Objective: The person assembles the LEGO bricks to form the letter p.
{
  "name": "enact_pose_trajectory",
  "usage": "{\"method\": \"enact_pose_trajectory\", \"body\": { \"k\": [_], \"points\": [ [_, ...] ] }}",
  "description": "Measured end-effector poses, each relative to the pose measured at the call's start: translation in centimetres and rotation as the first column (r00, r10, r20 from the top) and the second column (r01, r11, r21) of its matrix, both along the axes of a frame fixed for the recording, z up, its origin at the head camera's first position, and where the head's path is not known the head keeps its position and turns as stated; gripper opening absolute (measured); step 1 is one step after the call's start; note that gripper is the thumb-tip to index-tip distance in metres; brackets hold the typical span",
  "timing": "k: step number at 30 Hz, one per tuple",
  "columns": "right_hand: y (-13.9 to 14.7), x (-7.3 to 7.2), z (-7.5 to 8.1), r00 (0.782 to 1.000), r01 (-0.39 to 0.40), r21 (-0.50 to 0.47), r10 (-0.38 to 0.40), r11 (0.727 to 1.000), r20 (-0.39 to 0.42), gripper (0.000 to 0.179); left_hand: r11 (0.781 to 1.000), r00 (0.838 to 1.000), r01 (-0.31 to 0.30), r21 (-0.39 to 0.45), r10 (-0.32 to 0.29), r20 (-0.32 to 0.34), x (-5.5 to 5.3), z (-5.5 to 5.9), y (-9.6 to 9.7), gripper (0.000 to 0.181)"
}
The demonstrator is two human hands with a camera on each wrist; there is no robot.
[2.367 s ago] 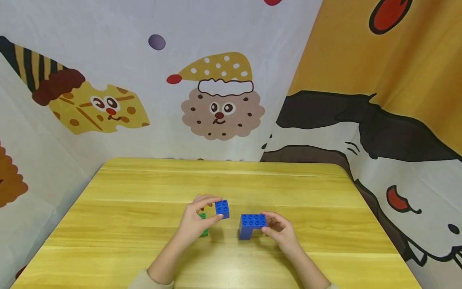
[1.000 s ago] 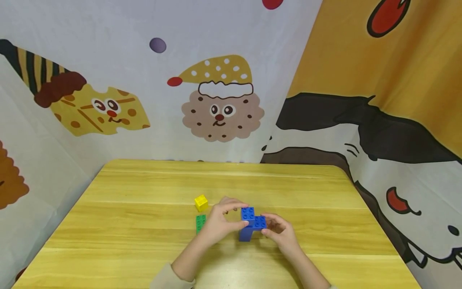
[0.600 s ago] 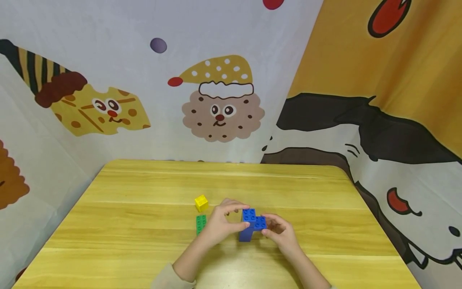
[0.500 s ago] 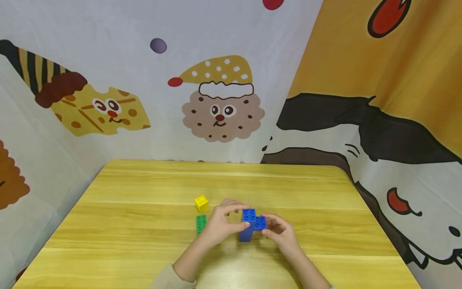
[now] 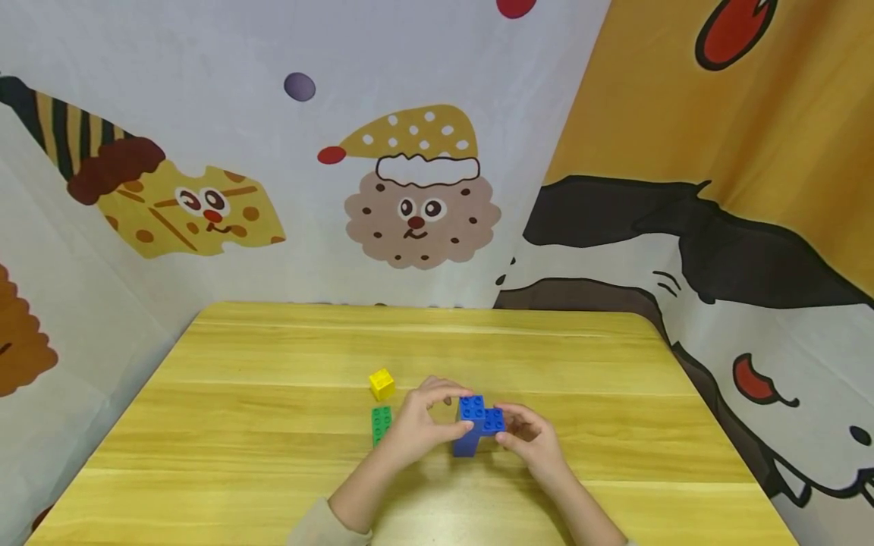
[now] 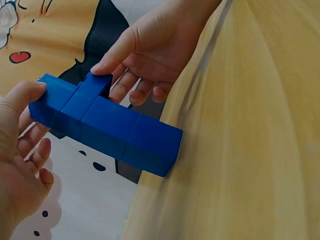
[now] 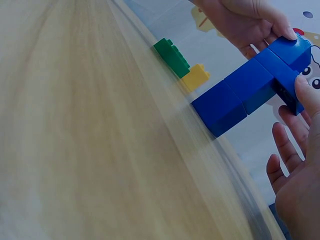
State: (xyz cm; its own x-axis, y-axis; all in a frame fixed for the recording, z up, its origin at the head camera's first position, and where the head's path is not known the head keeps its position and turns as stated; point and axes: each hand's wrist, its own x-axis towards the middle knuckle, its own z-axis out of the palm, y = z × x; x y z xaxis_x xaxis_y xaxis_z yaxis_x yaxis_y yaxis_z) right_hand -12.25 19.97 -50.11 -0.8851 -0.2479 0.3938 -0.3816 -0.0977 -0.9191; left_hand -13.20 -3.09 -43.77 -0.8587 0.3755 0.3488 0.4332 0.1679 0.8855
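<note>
While the left hand (image 5: 416, 425) pinches the top brick (image 5: 471, 407), the right hand (image 5: 529, 434) grips the blue stack (image 5: 467, 440) (standing on the table (image 5: 273, 455)).

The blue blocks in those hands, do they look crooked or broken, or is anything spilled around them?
Nothing stands out. The blue blocks sit squarely joined and stand upright on the table, held by the left hand and right hand. The yellow block and green block lie apart, undamaged.
</note>
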Motion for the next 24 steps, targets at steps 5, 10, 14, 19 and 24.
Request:
{"method": "enact_pose_trajectory", "body": {
  "k": [5, 10, 14, 19, 24],
  "points": [
    [0.07, -0.03, 0.01, 1.000, 0.019, 0.016, -0.019, 1.000, -0.018, 0.035, 0.999, 1.000, -0.011, -0.045, 0.011, 0.004, -0.18, 0.40, 0.01, 0.034],
    [0.13, -0.02, -0.04, 1.000, 0.020, 0.024, -0.020, 0.999, -0.013, 0.035, 0.998, 0.998, -0.013, -0.057, 0.017, 0.068, -0.21, 0.58, -0.05, 0.036],
    [0.13, -0.05, -0.08, 1.000, 0.007, 0.014, -0.007, 1.000, -0.013, 0.036, 0.997, 0.995, -0.018, -0.069, 0.025, 0.100, -0.18, 0.63, -0.11, 0.036],
    [0.10, -0.04, -0.14, 1.000, -0.005, 0.008, 0.005, 1.000, -0.021, 0.035, 0.998, 0.993, -0.005, -0.062, 0.012, 0.118, -0.19, 0.40, -0.25, 0.035],
    [0.09, -0.06, -0.15, 1.000, -0.014, 0.006, 0.014, 1.000, -0.021, 0.034, 0.999, 0.991, 0.010, -0.031, -0.006, 0.136, -0.17, 0.16, -0.33, 0.037]
  ]
}}
